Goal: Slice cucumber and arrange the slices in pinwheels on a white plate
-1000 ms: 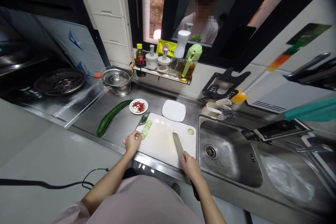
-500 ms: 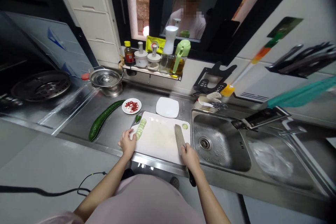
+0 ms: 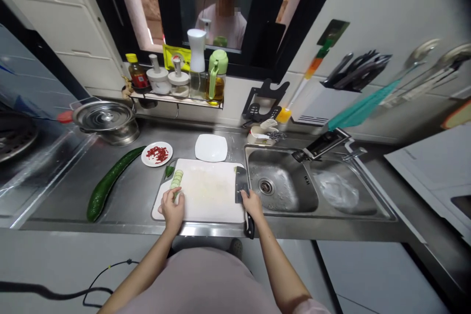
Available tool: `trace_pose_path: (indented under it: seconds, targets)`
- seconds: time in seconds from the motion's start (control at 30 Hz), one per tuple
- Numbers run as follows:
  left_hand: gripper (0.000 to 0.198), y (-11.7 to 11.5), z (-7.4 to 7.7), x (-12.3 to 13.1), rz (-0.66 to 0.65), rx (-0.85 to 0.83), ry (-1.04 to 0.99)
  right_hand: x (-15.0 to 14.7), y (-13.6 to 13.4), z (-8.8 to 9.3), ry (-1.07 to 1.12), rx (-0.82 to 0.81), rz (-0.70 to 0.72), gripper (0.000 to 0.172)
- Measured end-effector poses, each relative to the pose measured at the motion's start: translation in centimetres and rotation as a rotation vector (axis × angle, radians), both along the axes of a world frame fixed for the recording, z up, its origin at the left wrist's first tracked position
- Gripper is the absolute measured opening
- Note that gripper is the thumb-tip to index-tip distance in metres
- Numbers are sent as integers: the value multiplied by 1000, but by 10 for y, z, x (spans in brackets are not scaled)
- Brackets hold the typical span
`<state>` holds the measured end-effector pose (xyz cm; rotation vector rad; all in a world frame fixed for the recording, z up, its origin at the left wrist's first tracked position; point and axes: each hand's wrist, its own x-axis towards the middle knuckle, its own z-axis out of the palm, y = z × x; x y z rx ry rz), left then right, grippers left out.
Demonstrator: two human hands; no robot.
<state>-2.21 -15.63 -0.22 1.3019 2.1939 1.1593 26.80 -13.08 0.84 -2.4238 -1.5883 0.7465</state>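
Observation:
A white cutting board (image 3: 206,206) with a grey edge lies on the counter in front of me. A row of pale green cucumber slices (image 3: 177,177) runs along its left part. My left hand (image 3: 172,210) is over the near end of that row, thumb and fingers apart; whether the fingertips touch the slices I cannot tell. My right hand (image 3: 252,203) is closed round a kitchen knife (image 3: 241,180), its broad blade over the board's right edge and its black handle toward me. Behind the blade, one slice (image 3: 236,170) is partly hidden. A green end piece (image 3: 169,171) sits at the board's upper left corner.
A whole cucumber (image 3: 112,184) lies to the left, near a white plate of chopped red pieces (image 3: 158,154). Behind the board stands a square white plate (image 3: 211,148). The sink (image 3: 290,201) adjoins on the right. A lidded metal pot (image 3: 106,117) and a condiment rack (image 3: 176,100) are farther back.
My view has swung to the right. The left hand has moved over the near end of the slices. The knife blade has shifted toward the board's right edge, partly covering the single slice.

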Motion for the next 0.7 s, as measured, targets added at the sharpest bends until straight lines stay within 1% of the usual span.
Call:
trace_pose_path:
  seconds: [0.2,0.33,0.43,0.57,0.7]
  targets:
    - [21,0,1,1,-20,-2,-10,0,0,-3,-92,53,-5,41]
    - [23,1,3,4,-21,-18,-21,-4,-1,3,-121,54,-17,45]
    - [24,7,5,9,-11,-13,-45,-10,-2,10,-145,59,-6,43]
    - [24,24,7,17,-1,14,-88,-17,-2,15,-234,10,-8,40]
    - [25,56,7,22,-4,72,-182,-20,-1,14,-299,-18,10,38]
